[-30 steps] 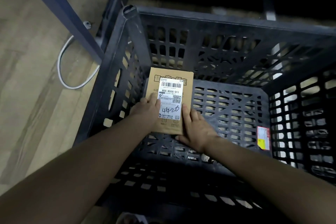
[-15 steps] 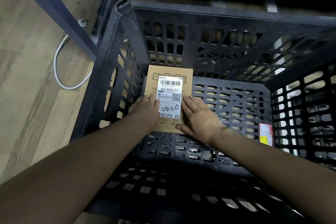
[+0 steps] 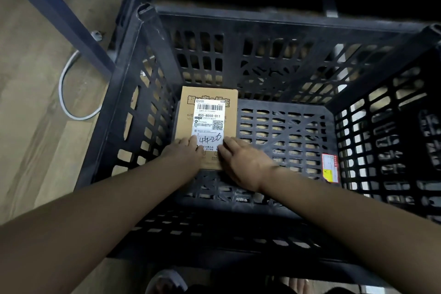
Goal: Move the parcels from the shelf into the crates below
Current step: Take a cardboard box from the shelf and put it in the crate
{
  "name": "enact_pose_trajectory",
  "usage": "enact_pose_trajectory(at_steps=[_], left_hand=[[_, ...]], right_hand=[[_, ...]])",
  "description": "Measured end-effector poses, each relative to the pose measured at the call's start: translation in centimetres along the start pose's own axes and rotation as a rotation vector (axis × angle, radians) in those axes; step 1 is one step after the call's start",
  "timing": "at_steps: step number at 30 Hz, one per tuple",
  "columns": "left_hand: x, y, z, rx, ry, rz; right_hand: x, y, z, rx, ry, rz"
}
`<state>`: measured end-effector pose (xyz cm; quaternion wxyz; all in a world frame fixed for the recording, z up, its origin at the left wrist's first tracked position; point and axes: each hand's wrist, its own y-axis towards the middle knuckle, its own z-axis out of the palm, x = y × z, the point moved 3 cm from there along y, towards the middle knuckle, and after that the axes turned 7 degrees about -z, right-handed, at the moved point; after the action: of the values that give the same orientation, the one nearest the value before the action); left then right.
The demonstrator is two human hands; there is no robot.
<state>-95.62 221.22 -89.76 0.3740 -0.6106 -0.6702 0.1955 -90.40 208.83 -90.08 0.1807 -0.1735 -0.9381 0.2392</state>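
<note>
Cardboard parcel (image 3: 210, 124) unmoved, both hands slid nearer

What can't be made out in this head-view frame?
- Near end of the brown cardboard parcel: covered by the left hand and right hand.
- Small print on its white shipping label: too small.
- Shelf: dark, cut off at the top edge.
- Red-and-yellow sticker on the black plastic crate: blurred.

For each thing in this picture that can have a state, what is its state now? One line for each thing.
Parcel: lying flat on the crate floor, far-left corner, label up.
Crate: open on top, holds only this one parcel.
Left hand: fingers flat on the parcel's near edge.
Right hand: fingers flat on the parcel's near right corner.
Cable: lying looped on the floor, left of the crate.
</note>
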Motion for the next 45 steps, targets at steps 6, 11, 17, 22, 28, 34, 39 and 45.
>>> enact_pose_trajectory(at_steps=[6,11,17,22,28,34,39,45], left_hand=[[0.1,0.2,-0.4,0.027,-0.024,0.017],[1.0,0.6,-1.3,-0.049,-0.025,0.004],[2.2,2.5,-1.2,-0.020,-0.037,-0.074],[2.5,2.5,-1.1,-0.024,-0.036,-0.059],[2.7,-1.6,-2.6,0.013,-0.101,-0.089],[4.4,-13.3,-10.7,-0.034,-0.042,0.011],[9.0,-25.6,-22.7,-0.175,-0.078,0.015],[15.7,-40.4,-36.2,-0.239,-0.298,-0.079]], right_hand=[[-0.5,0.4,0.0,0.009,-0.019,-0.031],[-1.5,0.7,-0.8,-0.004,-0.040,-0.013],[-3.6,2.2,-1.1,0.023,-0.050,0.075],[-4.0,2.5,-0.9,0.051,-0.049,0.084],[-1.8,-0.5,-4.8,0.100,-0.008,0.138],[2.6,-9.5,-16.6,0.140,-0.050,0.139],[6.2,-18.4,-31.1,0.120,-0.022,0.214],[11.7,-28.5,-48.2,-0.033,0.059,0.314]])
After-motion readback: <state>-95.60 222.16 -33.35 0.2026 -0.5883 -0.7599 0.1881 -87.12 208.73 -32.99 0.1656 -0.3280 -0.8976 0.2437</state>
